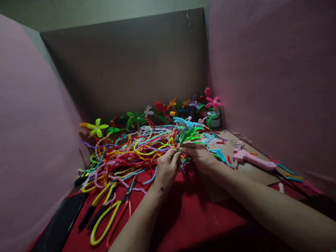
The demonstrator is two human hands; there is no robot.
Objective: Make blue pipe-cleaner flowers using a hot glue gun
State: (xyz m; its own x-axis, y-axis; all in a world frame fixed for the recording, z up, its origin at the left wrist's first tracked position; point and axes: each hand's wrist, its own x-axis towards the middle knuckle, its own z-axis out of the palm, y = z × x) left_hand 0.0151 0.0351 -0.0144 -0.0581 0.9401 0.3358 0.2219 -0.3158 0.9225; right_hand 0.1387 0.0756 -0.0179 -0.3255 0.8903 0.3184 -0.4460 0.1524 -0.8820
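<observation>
Both hands meet over the front of the pile, pinching the green stem of a light-blue pipe cleaner flower. My left hand is closed, thumb and forefinger at the lower end of the stem. Just to its right, my right hand is closed on the stem a little higher. The flower stands nearly upright above the fingers, its blue petals spread at the top and a dark green leaf below them. Behind and left of the hands lies a tangle of coloured pipe cleaners.
Scissors and yellow-handled pliers lie at the front left. A pink glue gun rests on a cardboard sheet at the right, near blue petal pieces. Finished flowers, including a yellow-green one, line the back, with a jar at right.
</observation>
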